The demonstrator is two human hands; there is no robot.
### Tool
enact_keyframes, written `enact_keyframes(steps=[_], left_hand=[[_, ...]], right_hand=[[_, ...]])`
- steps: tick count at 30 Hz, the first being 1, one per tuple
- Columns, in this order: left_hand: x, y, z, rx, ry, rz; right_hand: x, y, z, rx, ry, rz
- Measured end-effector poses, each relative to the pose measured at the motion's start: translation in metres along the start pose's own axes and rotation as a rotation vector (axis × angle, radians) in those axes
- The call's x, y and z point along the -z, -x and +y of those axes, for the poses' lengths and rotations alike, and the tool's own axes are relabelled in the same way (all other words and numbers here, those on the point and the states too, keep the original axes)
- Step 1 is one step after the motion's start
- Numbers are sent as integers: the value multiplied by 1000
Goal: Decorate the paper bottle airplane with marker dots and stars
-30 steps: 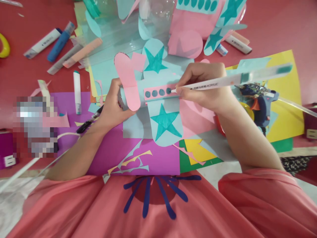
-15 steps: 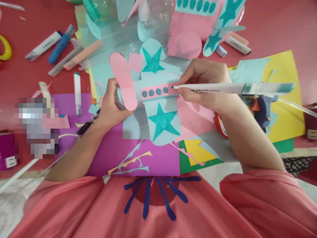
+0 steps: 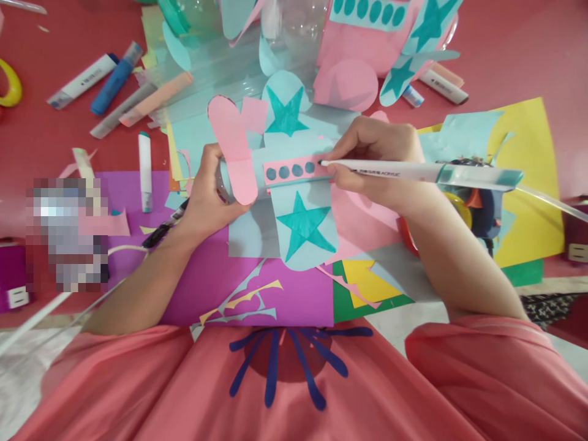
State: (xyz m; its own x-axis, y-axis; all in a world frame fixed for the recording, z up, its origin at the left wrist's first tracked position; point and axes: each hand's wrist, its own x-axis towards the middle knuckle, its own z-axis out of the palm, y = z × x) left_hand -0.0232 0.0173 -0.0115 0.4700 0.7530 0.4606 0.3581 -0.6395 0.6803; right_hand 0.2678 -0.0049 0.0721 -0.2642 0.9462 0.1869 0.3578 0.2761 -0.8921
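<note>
White marker pinched in curled right hand.

"What can be read on the acrylic marker in the person's right hand?"

"The word ACRYLIC, in dark capitals along its white barrel. More characters run ahead of it, on the side toward the tip, too small to make out."

"And the white marker with the dark blue end, at the upper left?"

"It carries a dark line of print along its barrel, illegible at this size."

"The white marker at the upper right?"

"Printed along the barrel too, and just as unreadable."

"The white patch on the purple object at the left edge?"

"It shows purple marks; whether they form characters cannot be told."
</note>
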Motion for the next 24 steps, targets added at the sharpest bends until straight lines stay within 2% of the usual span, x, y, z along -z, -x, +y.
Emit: enact_keyframes(steps=[5,13,17,24], left_hand=[[-3,0,0,-4,14,32],[0,1,-1,-40,-52,-13],[1,0,-1,-46,-65,-11],[5,-1,-3,-48,-33,-64]], right_hand=[[4,-2,0,21,-10,-57],[10,-4,0,-6,-25,-119],[9,-5,-2,-51,-58,-116],[6,-4,1,-73,2,-19]])
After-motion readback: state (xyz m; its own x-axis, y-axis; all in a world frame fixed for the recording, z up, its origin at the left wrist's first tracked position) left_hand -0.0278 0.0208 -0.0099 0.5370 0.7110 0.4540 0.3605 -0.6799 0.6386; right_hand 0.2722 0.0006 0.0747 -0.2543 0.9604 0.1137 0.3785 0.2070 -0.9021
